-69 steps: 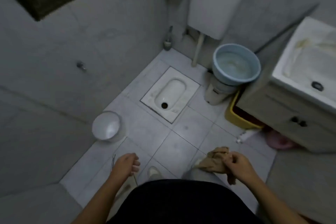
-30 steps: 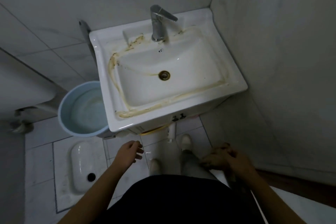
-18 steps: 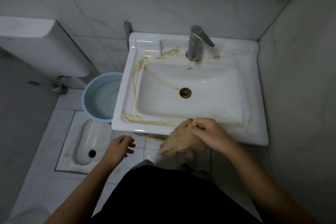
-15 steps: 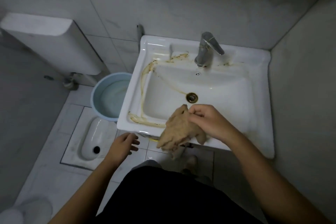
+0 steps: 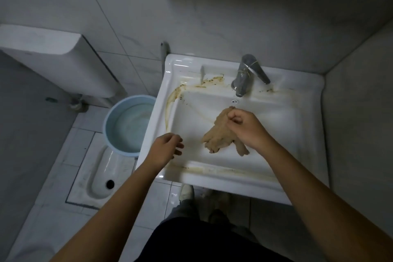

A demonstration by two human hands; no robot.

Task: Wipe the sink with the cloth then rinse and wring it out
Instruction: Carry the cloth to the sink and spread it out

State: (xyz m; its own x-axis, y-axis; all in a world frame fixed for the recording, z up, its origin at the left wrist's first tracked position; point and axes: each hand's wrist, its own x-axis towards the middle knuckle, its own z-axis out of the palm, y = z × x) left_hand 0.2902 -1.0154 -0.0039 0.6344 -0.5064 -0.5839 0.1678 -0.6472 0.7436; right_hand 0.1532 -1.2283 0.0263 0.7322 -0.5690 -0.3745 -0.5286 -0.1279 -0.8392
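I take the sink (image 5: 306,178) as my landmark and work outward from its near rim. Half a second ago my right hand held the cloth over that near rim, with most of the rag hanging outside the basin; now the whole bundle is inside. My left hand (image 5: 165,151), which had been hanging low in front of the cabinet, has come up to the sink's near-left corner and hovers there with the fingers loosely curled and apart, holding nothing.

Further in, over the middle of the basin, my right hand (image 5: 246,127) is closed around the top of the cloth (image 5: 219,136). The tan, crumpled rag droops from that fist toward the basin floor; I cannot tell whether its lower folds touch the porcelain. The drain is hidden beneath hand and rag.

At the back of the sink stands the faucet (image 5: 244,78), just beyond the fist, with no water running that I can see. Brown stains (image 5: 172,102) trail along the left and back edges and across the near rim, untouched.

So I judge that the approach is finished and wiping is about to start, probably with the rag spread or wetted first. Rinsing and wringing are all still ahead.
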